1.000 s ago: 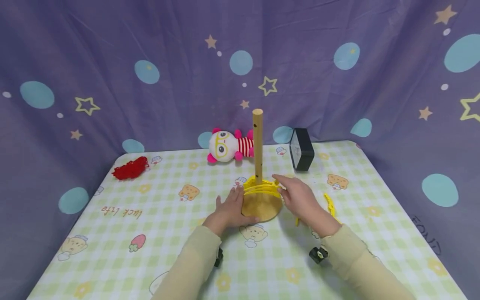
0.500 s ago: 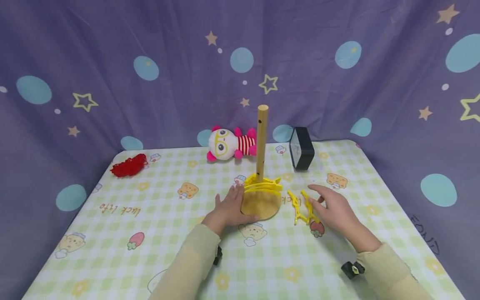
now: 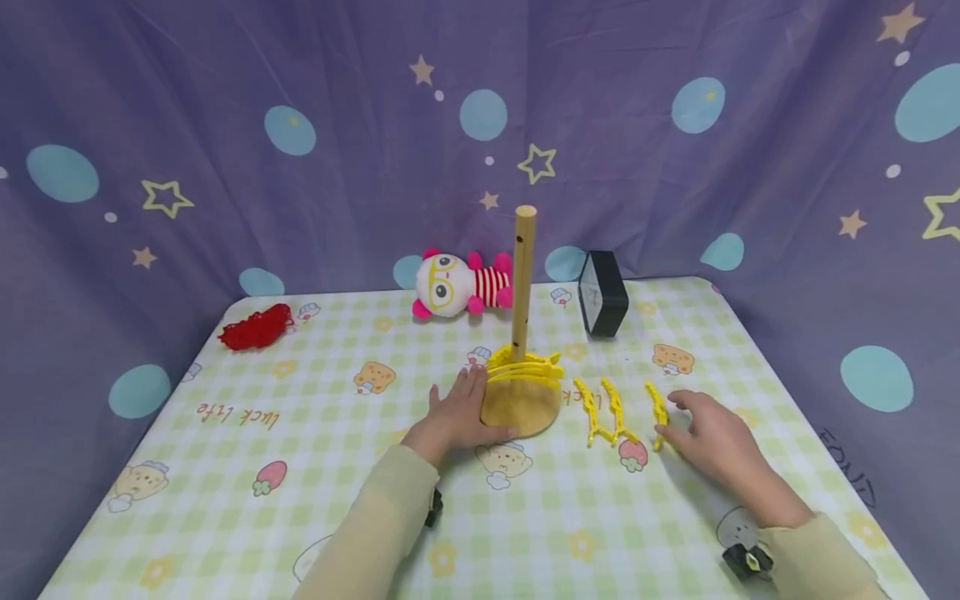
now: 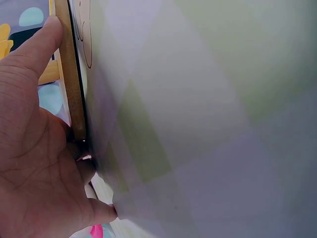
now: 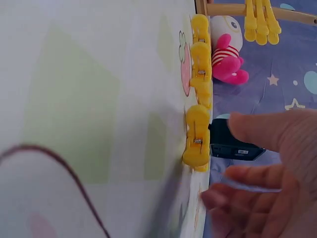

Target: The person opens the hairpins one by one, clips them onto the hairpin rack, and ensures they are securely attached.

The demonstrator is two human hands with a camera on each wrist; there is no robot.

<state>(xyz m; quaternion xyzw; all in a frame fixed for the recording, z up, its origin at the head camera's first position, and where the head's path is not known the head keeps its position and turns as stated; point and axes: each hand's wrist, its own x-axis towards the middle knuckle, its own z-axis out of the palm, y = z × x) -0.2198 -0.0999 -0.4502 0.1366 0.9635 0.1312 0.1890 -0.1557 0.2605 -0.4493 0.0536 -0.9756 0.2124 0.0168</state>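
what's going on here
A person's left hand is spread against the round base of a wooden stand, which has yellow pieces low on it. The right hand is beside a loose yellow clip on the tablecloth, not gripping it. Two more clips lie between that one and the stand. A plush toy lies behind.
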